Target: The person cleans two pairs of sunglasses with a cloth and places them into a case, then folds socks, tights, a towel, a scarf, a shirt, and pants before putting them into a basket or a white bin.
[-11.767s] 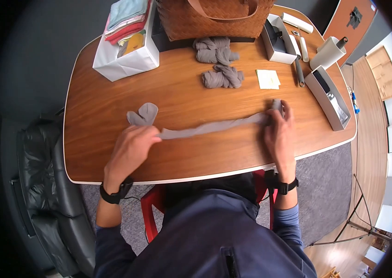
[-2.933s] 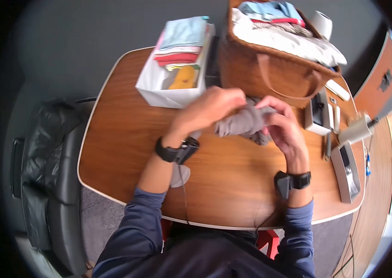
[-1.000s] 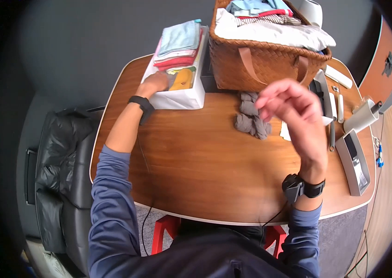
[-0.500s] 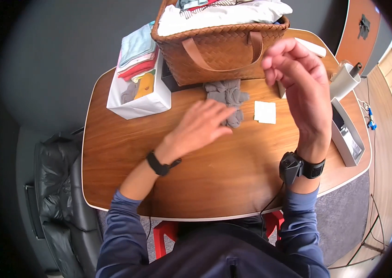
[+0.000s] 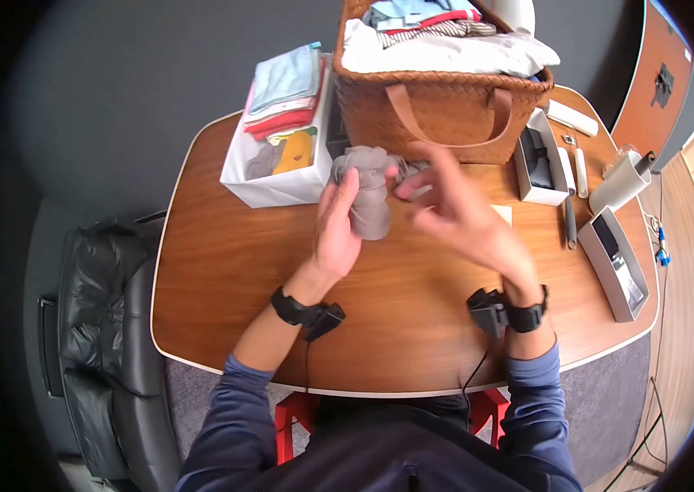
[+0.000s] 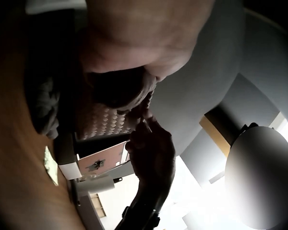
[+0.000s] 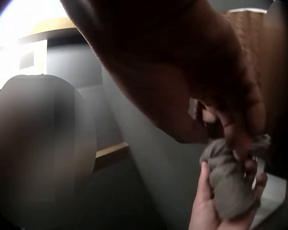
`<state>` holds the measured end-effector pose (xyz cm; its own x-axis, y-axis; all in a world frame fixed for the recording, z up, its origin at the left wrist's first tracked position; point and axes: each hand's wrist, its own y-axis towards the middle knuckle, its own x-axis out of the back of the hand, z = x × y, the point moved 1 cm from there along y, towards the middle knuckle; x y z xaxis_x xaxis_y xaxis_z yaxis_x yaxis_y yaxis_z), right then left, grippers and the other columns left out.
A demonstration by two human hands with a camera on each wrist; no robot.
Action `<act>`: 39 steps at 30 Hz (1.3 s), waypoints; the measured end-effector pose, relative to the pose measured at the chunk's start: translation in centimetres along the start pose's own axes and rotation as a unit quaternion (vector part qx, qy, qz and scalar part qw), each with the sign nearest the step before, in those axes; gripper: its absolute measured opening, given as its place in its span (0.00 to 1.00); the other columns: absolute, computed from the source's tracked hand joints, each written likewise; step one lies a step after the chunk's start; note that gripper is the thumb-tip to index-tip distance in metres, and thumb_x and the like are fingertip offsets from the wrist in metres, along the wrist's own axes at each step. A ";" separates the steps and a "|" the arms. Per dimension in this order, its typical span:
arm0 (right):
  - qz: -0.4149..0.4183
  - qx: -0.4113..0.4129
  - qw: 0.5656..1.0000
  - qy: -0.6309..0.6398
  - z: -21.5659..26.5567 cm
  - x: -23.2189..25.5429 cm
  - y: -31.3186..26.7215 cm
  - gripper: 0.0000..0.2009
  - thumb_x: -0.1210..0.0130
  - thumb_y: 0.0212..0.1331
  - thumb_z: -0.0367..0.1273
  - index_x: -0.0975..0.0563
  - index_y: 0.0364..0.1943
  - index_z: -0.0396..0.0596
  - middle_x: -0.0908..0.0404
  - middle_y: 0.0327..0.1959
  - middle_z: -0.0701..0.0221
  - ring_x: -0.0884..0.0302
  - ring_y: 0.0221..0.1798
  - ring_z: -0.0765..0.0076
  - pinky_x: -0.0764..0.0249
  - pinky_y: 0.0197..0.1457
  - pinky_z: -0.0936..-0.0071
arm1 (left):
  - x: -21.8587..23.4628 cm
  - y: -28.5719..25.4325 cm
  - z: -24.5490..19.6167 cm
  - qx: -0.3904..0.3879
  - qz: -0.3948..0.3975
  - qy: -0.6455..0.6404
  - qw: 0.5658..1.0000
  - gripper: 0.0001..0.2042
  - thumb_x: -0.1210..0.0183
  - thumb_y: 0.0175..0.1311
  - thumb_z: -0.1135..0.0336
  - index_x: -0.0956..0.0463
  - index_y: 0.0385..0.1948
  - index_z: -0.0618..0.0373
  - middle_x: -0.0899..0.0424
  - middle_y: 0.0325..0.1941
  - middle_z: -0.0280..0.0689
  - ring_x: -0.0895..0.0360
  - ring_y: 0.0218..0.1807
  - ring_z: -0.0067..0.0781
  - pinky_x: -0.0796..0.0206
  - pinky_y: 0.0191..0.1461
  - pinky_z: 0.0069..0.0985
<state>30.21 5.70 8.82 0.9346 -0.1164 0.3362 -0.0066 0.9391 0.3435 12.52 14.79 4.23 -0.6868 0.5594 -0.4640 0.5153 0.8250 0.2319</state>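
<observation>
The left hand (image 5: 337, 234) grips a rolled grey cloth bundle (image 5: 370, 205) above the table, thumb along its near side. Close to the bundle's right side is the right hand (image 5: 466, 221), blurred, its fingers loosely spread. In the right wrist view the right hand's fingers overlap the top of the bundle (image 7: 230, 187); whether they touch it cannot be told. Behind the hands, another grey bundle (image 5: 414, 170) lies partly hidden on the table; the left wrist view shows grey cloth (image 6: 47, 108) there too.
A white box (image 5: 277, 190) with folded cloths and socks stands at the back left. Beside it is a woven basket (image 5: 445, 111) full of clothes. On the right are a small white box (image 5: 542, 195), an open tray (image 5: 627, 299), a white cup (image 5: 622, 187) and a pale paper (image 5: 503, 213).
The left hand, at the white box a second ago, has come back to the middle and lifted a grey bundle from the table. The right hand has moved down and left beside it.
</observation>
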 end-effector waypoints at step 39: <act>-0.096 -0.060 0.984 0.138 4.7 2.5 -0.1 0.15 0.34 0.59 0.24 0.23 0.49 0.41 0.17 0.43 0.74 0.21 0.46 0.81 0.24 0.50 0.80 | 2.1 0.2 -10.7 -0.135 0.211 0.476 0.843 0.54 0.20 0.50 0.57 0.47 0.78 0.57 0.27 0.72 0.47 0.36 0.77 0.40 0.43 0.79 0.39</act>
<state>30.91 3.83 13.78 0.9757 -0.2182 0.0191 0.2055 0.9419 0.2657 5.76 17.00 12.47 -0.6374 0.5123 0.5756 0.7700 0.4518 0.4506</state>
